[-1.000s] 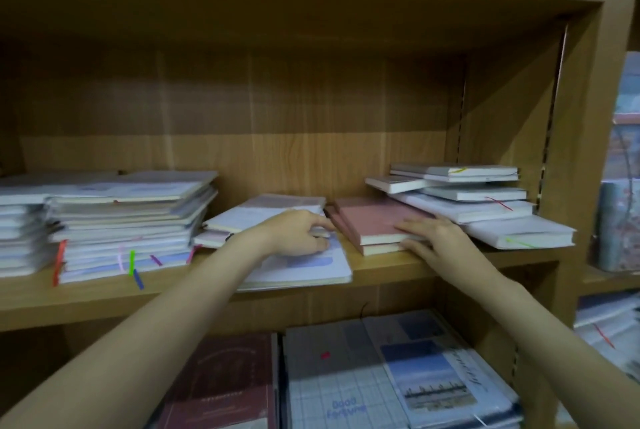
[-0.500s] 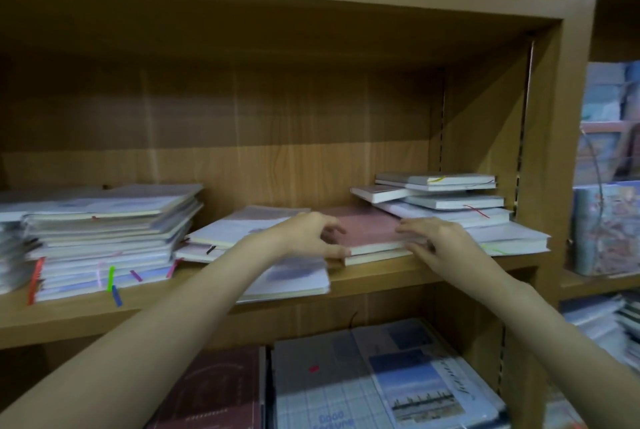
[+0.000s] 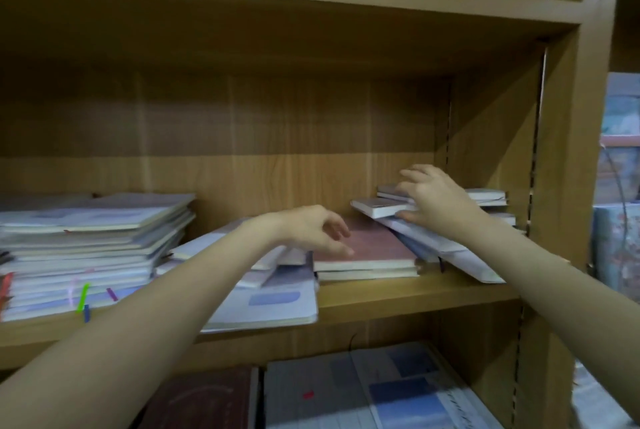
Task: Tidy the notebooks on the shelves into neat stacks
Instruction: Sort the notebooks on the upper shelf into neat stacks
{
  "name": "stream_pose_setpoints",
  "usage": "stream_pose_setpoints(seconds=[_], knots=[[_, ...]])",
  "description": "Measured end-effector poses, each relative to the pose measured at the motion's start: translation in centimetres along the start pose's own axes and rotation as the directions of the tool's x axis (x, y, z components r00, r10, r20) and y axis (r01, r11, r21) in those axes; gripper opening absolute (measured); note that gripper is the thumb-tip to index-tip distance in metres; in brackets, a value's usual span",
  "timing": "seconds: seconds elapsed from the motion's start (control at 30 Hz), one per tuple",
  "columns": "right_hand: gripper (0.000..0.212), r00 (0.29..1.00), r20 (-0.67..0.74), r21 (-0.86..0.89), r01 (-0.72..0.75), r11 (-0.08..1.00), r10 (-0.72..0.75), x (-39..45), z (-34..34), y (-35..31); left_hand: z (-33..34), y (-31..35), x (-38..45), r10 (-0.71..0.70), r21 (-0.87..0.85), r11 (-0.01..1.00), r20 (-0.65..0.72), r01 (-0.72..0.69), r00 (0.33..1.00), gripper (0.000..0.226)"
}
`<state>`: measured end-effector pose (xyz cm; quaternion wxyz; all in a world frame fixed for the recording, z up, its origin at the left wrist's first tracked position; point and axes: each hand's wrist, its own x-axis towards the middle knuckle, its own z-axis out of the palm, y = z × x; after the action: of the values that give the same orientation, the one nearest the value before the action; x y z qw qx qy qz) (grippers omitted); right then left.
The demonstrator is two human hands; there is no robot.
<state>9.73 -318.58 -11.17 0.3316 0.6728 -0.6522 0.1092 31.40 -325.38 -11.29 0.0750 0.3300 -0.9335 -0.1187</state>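
My right hand [image 3: 437, 198] has climbed from the dusty-pink hardcover notebook [image 3: 367, 244] to clamp fingers on the small white notebooks [image 3: 381, 207] at the wooden shelf's [image 3: 415, 293] right end, while my left hand [image 3: 311, 228], fingers loosely apart, hovers empty above the pink cover, so squaring the skewed pile begins.

I get a dim, warm feed, lit from the front; deep shadow fills the upper half of the shelf [image 3: 398, 293] bay. Both hands smear with motion blur, detail is soft throughout, and the uprights bow toward the right edge
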Motion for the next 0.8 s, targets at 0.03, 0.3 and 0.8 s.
stream_pose_setpoints(seconds=[0.03,0.3,0.8], knots=[[0.05,0.997,0.075,-0.122,0.016,0.992,-0.007,0.8,0.4,-0.4,-0.2,-0.1,0.6,-0.002,-0.016,1.0,-0.053,0.001,0.999,0.047],[0.033,0.967,0.119,-0.175,-0.203,0.963,0.226,1.3,0.6,2.5,0.1,0.5,7.6,0.115,0.46,0.888,-0.225,0.002,0.967,0.067],[0.03,0.955,0.003,-0.067,-0.296,0.953,0.297,1.6,1.9,4.9,1.1,2.6,12.7,0.272,0.628,0.778,-0.309,-0.019,0.911,0.018]])
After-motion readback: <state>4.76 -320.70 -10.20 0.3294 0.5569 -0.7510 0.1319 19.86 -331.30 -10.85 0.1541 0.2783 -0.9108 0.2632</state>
